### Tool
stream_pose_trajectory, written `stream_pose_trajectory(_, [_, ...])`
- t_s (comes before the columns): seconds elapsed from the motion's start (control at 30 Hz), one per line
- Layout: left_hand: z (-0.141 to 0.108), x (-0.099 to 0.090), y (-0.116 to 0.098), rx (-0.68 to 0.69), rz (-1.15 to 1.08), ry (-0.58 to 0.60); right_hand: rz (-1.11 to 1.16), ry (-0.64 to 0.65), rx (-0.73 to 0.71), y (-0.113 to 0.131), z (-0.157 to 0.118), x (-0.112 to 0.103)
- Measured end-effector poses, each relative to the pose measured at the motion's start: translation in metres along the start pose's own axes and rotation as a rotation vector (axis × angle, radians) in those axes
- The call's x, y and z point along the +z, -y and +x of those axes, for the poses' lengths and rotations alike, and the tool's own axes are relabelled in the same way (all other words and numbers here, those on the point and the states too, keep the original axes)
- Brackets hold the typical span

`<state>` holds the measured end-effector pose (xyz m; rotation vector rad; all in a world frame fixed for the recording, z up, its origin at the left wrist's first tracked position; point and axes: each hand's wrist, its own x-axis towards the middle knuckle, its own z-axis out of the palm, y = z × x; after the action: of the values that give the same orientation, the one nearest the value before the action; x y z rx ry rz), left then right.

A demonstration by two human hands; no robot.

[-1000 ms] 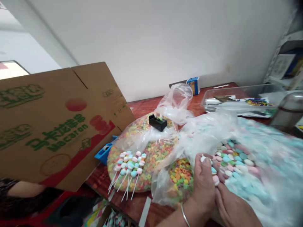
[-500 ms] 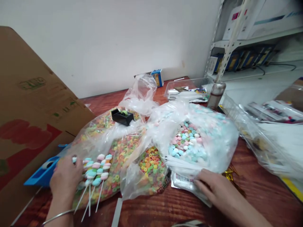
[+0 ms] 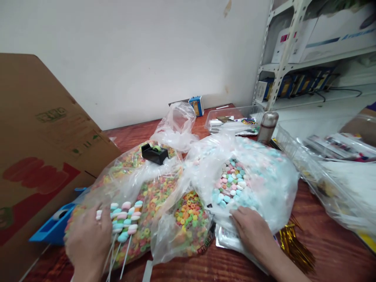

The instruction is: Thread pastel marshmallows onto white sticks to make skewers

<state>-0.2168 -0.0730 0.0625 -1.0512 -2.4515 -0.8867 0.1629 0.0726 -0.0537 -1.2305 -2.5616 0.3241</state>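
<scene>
Several white sticks threaded with pastel candies [image 3: 126, 221] lie on a clear bag of coloured ring cereal [image 3: 158, 192]. My left hand [image 3: 89, 239] is over their left side, fingers curled, and what its fingertips hold is hidden. On the right, my right hand [image 3: 249, 223] rests at the front edge of an open bag of pastel candies [image 3: 232, 176], its fingers closed near thin white sticks [image 3: 220, 211]; I cannot make out what they grip. Under that hand are flat clear packets [image 3: 227, 237]. A smaller opening shows ring cereal [image 3: 190, 211] between the hands.
A black tape dispenser [image 3: 155, 153] sits on the cereal bag. A blue dispenser [image 3: 54, 225] and cardboard box [image 3: 53, 129] stand left. Gold ties [image 3: 295, 244], a metal flask [image 3: 268, 127] and clear trays [image 3: 320, 184] are right.
The view has tilted up slightly. My left hand has moved rightward, closer over the candy sticks. My right hand has shifted up and left onto the edge of the candy bag, uncovering more gold ties.
</scene>
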Motion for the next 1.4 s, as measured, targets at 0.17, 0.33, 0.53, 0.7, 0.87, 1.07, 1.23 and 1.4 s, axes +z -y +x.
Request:
stream_pose_trajectory(0.17, [-0.059, 0.027, -0.094, 0.079, -0.313, 0.116, 0.094, -0.061, 0.034, -0.008, -0.010, 0.003])
stream_pose_trajectory(0.33, [-0.116, 0.080, -0.182, -0.155, -0.871, 0.709, 0.209, -0.123, 0.029, -0.011, -0.009, -0.004])
stream_pose_trajectory(0.53, [-0.130, 0.104, -0.221, -0.424, -1.206, 0.846, 0.271, -0.166, 0.008, -0.014, -0.010, -0.007])
stream_pose_trajectory(0.7, [-0.126, 0.104, -0.229, -0.443, -1.234, 0.837, 0.328, -0.116, 0.006, -0.020, -0.009, -0.002])
stream_pose_trajectory(0.87, [-0.129, 0.107, -0.231, -0.463, -1.239, 0.871, 0.404, -0.075, 0.027, -0.020, -0.007, 0.001])
stream_pose_trajectory(1.07, [-0.126, 0.111, -0.218, -0.454, -1.196, 0.864, 0.524, -0.282, 0.112, -0.021, -0.006, -0.018])
stream_pose_trajectory(1.23, [-0.126, 0.123, -0.191, -0.549, -1.137, 0.827, 0.651, -0.489, 0.285, -0.034, -0.013, -0.057])
stream_pose_trajectory(1.4, [-0.125, 0.115, -0.190, -0.655, -1.227, 0.799, 0.591, -0.362, 0.227, -0.043, -0.006, -0.052])
